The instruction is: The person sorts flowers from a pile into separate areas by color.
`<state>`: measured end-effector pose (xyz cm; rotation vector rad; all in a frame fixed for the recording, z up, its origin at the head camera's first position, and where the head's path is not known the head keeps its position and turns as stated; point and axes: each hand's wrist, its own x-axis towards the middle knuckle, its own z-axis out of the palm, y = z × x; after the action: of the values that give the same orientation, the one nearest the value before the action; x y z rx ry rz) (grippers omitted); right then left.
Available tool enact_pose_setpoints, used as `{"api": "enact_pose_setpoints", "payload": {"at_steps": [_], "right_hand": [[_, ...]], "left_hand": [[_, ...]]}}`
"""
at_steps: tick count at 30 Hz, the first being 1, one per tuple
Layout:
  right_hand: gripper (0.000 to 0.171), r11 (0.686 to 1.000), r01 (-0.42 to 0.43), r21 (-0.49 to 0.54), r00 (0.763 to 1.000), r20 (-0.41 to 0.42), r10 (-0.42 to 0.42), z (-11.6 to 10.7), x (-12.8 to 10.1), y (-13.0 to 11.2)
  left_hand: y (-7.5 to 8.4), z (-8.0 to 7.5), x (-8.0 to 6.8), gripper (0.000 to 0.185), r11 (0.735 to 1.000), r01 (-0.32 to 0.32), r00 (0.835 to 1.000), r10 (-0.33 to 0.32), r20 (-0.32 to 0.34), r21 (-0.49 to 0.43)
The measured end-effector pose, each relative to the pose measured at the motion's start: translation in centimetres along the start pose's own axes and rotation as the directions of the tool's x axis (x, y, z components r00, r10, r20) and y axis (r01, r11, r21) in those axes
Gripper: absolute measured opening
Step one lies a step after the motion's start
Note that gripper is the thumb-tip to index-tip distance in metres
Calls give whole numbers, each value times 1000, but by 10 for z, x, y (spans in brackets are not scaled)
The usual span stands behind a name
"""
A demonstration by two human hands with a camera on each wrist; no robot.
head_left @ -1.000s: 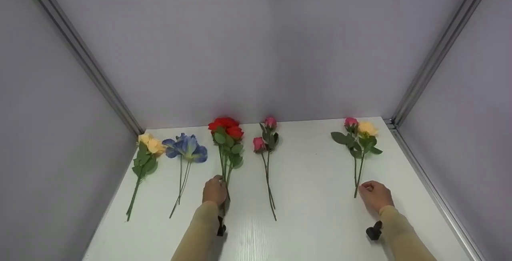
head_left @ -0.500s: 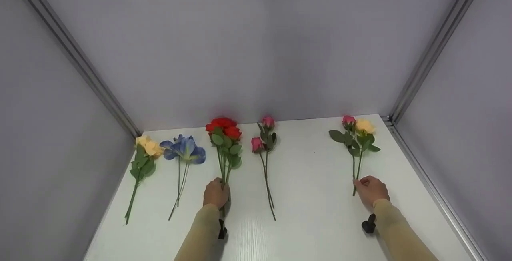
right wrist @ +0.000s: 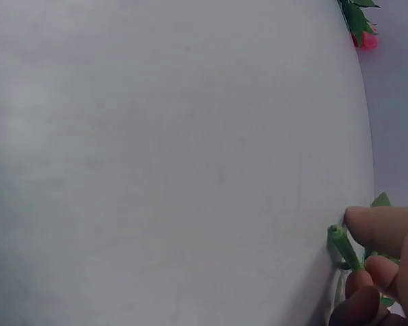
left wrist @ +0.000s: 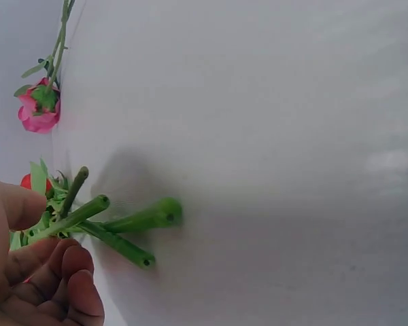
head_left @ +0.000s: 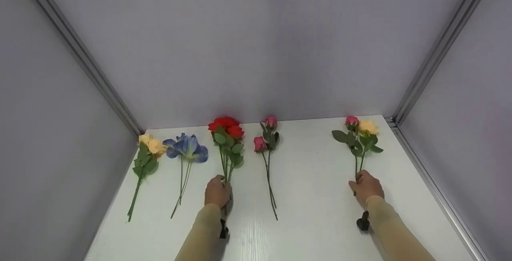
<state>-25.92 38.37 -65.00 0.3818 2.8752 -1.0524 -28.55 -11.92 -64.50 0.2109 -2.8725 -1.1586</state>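
Observation:
In the head view my left hand [head_left: 217, 191] holds the stems of a bunch of red roses [head_left: 226, 125]. Thumb and curled fingers pinch them in the left wrist view, where several cut green stem ends [left wrist: 129, 221] stick out past the hand. Farther right, my right hand [head_left: 367, 187] is at the lower stems of a pink rose [head_left: 351, 120] and a yellow rose [head_left: 368, 127], which lie side by side. The right wrist view shows a green stem end [right wrist: 345, 246] between thumb and curled fingers. The hand hides part of these stems.
Two pink roses [head_left: 259, 143] lie between the hands. To the left are blue flowers [head_left: 187, 147] and a yellow rose bunch [head_left: 153, 145]. All lie on a white table [head_left: 312, 213] against a grey back wall [head_left: 256, 45], with side walls left and right.
My right hand has moved left and a little up onto the stems of the pink and yellow roses, its fingers coming round them. The left hand stays at the red roses.

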Motion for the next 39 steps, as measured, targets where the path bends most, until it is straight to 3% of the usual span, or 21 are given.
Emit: {"api": "enact_pose_setpoints", "payload": {"at_steps": [11, 20, 26, 32, 36, 39], "right_hand": [[50, 996, -42, -77, 997, -63, 37, -5, -4, -4], [32, 986, -30, -163, 999, -31, 25, -9, 0, -3], [32, 983, -19, -185, 999, 24, 24, -9, 2, -7], [34, 996, -42, -76, 997, 57, 46, -5, -2, -15], [36, 995, -50, 87, 995, 92, 42, -4, -6, -26], [40, 966, -90, 241, 988, 147, 55, -2, -9, -36]], "left_hand": [[16, -6, -6, 28, 999, -39, 997, 37, -72, -18], [17, -4, -7, 27, 998, -65, 995, 63, -80, -22], [20, -6, -9, 30, 998, -55, 996, 52, -74, -40], [33, -5, -14, 28, 988, -151, 982, 145, -116, -42], [47, -5, -17, 26, 970, -237, 963, 229, -142, -46], [60, -4, -21, 24, 952, -301, 945, 289, -152, -61]]}}
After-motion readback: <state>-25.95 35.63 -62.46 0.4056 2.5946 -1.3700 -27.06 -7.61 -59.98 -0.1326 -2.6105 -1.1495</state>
